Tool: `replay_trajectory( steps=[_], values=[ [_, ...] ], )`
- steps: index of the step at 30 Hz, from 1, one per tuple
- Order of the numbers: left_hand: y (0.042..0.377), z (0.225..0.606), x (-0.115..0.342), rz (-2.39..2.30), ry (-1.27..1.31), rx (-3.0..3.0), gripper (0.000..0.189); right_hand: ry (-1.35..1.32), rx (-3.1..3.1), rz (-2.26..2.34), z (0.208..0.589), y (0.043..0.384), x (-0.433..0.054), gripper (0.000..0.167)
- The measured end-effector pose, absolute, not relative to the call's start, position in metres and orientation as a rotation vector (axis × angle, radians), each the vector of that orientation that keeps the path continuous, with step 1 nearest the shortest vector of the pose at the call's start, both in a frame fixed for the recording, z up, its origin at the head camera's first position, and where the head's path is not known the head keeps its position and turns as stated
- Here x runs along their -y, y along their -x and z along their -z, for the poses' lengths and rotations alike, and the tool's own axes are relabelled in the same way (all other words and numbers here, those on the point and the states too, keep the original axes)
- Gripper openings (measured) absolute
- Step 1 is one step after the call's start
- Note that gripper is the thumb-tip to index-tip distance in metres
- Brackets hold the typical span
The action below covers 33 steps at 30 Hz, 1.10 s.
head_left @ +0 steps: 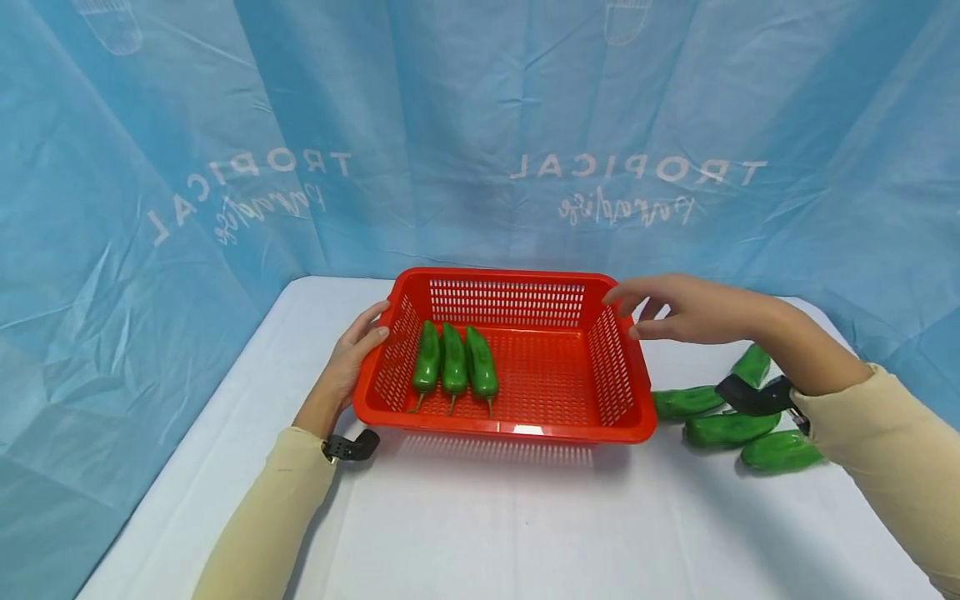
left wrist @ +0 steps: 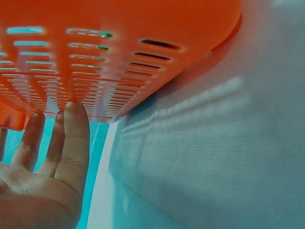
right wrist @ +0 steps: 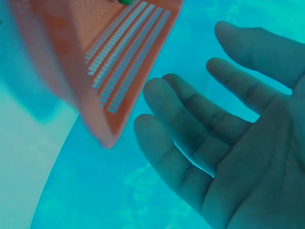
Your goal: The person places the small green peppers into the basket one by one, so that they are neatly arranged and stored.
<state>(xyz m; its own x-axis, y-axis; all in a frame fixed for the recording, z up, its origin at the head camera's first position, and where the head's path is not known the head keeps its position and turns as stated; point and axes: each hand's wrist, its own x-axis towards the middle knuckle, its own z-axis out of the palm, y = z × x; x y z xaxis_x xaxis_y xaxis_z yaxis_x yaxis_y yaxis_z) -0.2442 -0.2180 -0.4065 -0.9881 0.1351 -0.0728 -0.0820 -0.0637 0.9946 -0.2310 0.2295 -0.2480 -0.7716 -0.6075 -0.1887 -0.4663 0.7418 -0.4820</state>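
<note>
A red plastic basket (head_left: 525, 431) with slotted walls stands on the table. Inside, toward its left wall, three green chili peppers (head_left: 453, 367) lie side by side, stems toward me. My left hand (head_left: 354, 350) is at the left rim; the left wrist view shows its fingers (left wrist: 75, 143) extended, with fingertips up against the outside of the slotted wall. Over by the right rim is my right hand (head_left: 675, 308), palm turned toward the basket. In the right wrist view its fingers (right wrist: 164, 102) are loosely bent and hold nothing, with a gap between them and the basket.
Several dark green cucumbers (head_left: 731, 428) lie on the white table (head_left: 480, 533) right of the basket, partly hidden under my right forearm. A blue printed curtain (head_left: 465, 108) hangs behind the table and along its sides. Both wrists carry a black band.
</note>
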Motion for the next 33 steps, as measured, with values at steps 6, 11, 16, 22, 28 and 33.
replay_trajectory(
  steps=[6, 11, 16, 22, 28, 33],
  values=[
    [0.244, 0.407, 0.216, -2.173, -0.058, -2.045, 0.055, 0.756, -2.678, 0.575, 0.257, 0.216, -0.266, 0.047],
    [0.245, 0.407, 0.216, -2.177, -0.067, -2.038, 0.054, 0.681, -2.747, 0.513, 0.27, 0.202, -0.298, 0.047],
    [0.245, 0.406, 0.218, -2.185, -0.071, -2.04, 0.054, 0.686, -2.781, 0.511, 0.282, 0.193, -0.318, 0.045],
    [0.246, 0.407, 0.22, -2.179, -0.076, -2.05, 0.054, 0.646, -2.775, 0.551, 0.295, 0.188, -0.331, 0.045],
    [0.246, 0.409, 0.22, -2.167, -0.063, -2.066, 0.055, 0.643, -2.818, 0.521, 0.305, 0.19, -0.345, 0.044],
    [0.246, 0.41, 0.219, -2.159, -0.056, -2.068, 0.055, 0.627, -2.868, 0.455, 0.311, 0.194, -0.357, 0.045]
  ],
)
